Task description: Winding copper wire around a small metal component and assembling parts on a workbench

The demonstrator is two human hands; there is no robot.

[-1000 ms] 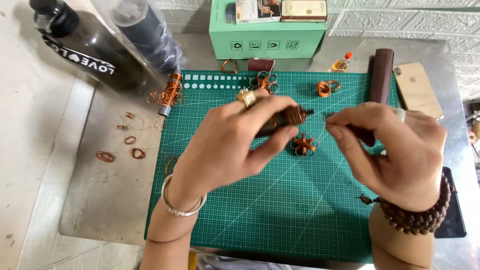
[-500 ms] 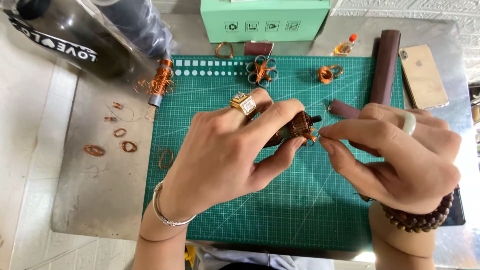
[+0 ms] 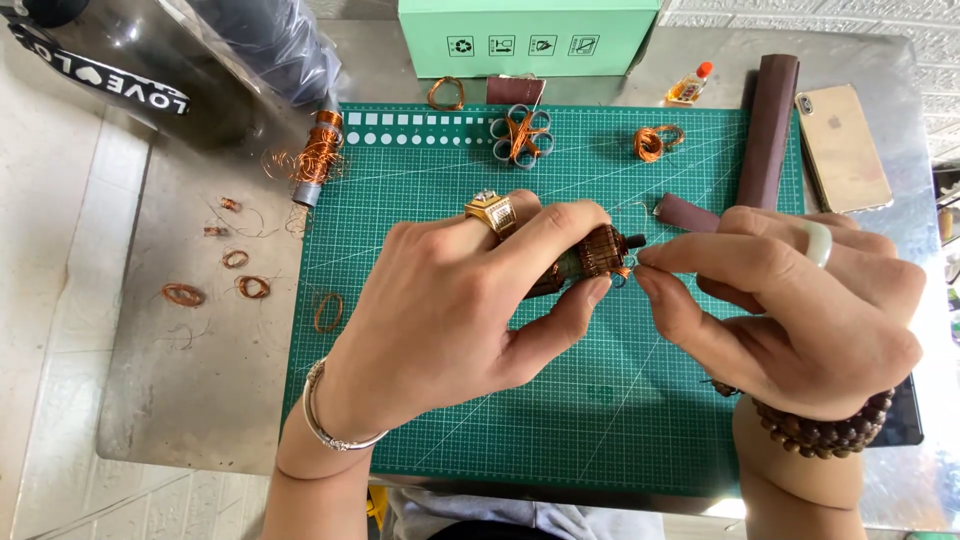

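Fingers of the left hand curling around a small copper-wound motor armature, thumb pressing up from below, index finger arching over the top. Holding it just above the middle of the green cutting mat, shaft tip pointing toward 3 o'clock. Thumb and forefinger of the right hand pressing together at the armature's 3 o'clock end, pinching what looks like a fine loose strand of copper wire; too thin to tell for certain.

Judging the armature as light but stiff and solid in the core, with delicate windings prone to kinking or snapping if tugged hard. Gripping best done around the laminated body, not the thin wire ends or the shaft.

Lying around the mat: a wire-wrapped spool at 10 o'clock, a flower-shaped wire piece at 12 o'clock, a loose wire coil at 1 o'clock, a brown roll and a phone at 2 o'clock, small copper rings at 9 o'clock, a green box beyond 12 o'clock.
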